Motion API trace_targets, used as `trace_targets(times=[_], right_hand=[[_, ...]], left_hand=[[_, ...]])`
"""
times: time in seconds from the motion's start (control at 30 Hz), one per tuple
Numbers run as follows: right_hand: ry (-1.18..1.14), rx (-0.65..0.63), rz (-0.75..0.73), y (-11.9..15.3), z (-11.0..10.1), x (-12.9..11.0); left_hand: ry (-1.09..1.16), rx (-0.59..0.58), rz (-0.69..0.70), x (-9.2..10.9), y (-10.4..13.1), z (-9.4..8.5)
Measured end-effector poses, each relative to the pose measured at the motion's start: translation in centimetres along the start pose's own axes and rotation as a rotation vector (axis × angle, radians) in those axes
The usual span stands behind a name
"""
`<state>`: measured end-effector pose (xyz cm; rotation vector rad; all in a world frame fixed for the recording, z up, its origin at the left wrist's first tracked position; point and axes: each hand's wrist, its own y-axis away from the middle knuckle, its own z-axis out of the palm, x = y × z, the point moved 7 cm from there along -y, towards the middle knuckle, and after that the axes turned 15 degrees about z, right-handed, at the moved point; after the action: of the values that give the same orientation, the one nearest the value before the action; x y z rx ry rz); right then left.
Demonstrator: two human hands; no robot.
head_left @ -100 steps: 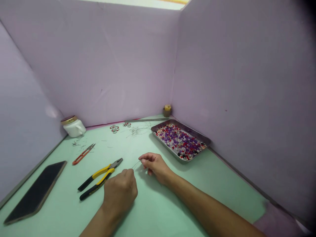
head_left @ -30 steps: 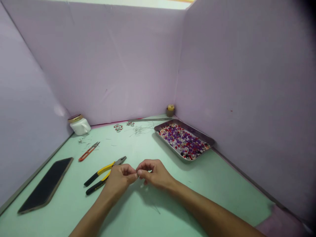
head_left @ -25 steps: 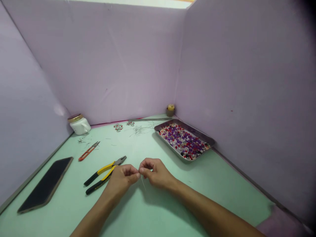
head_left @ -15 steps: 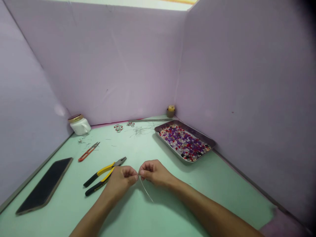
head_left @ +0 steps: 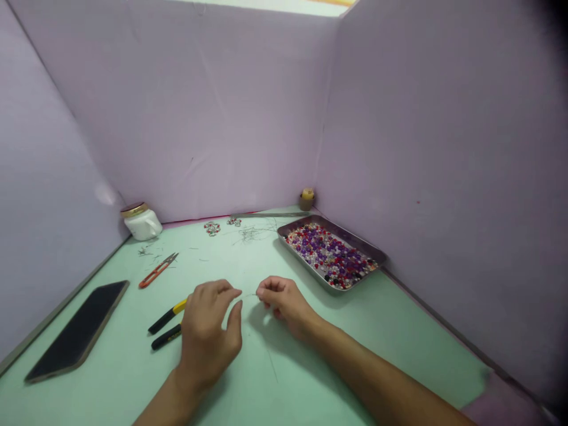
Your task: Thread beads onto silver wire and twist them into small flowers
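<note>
My right hand pinches a thin wire, whose short end points left from the fingertips. My left hand is just left of that end, thumb and forefinger apart, holding nothing that I can see. Beneath and behind it lie pliers with yellow and black handles; their jaws are hidden by the hand. A faint thin strand shows below the hands; whether it joins the held wire I cannot tell.
Right of the hands stands a metal tray of mixed beads. At left lie a phone and orange thread snips. Farther back are a white jar, beaded pieces, wire scraps, long wires and a small pot.
My left hand has let go of the wire, opened its fingers and drawn left over the pliers. The right hand has risen slightly away, still pinching the wire.
</note>
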<state>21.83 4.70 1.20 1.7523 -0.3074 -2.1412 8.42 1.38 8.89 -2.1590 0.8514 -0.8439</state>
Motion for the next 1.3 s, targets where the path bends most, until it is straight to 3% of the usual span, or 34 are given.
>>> trace_targets(times=[0.07,0.2,0.27,0.33,0.6,0.93,1.1,1.3], right_hand=[[-0.119,0.027,0.025,0.1,-0.4,-0.1],[-0.247,0.043,0.038,0.1,-0.6,-0.1],[-0.259,0.046,0.038,0.1,-0.5,0.0],[-0.265,0.035,0.046,0.2,-0.4,0.2],[-0.273,-0.021,0.062,0.3,-0.2,-0.1],[-0.252,-0.054,0.029,0.7,0.6,-0.1],[-0.215,-0.028,0.031,0.6,0.4,-0.1],[-0.231,-0.074,0.036,0.6,0.9,-0.1]], left_hand=[[0.063,-0.036,0.001,0.9,0.3,0.5],[0.461,-0.395,-0.550,0.2,2.8,4.7],[0.682,-0.435,-0.756,0.4,3.8,6.0],[0.805,-0.418,-0.837,0.6,4.0,6.5],[0.624,-0.411,-0.773,-0.7,3.9,5.8],[0.585,-0.471,-0.713,-0.4,3.9,7.0],[0.495,-0.441,-0.621,-1.1,3.6,6.4],[0.623,-0.462,-0.648,-0.7,3.6,7.1]])
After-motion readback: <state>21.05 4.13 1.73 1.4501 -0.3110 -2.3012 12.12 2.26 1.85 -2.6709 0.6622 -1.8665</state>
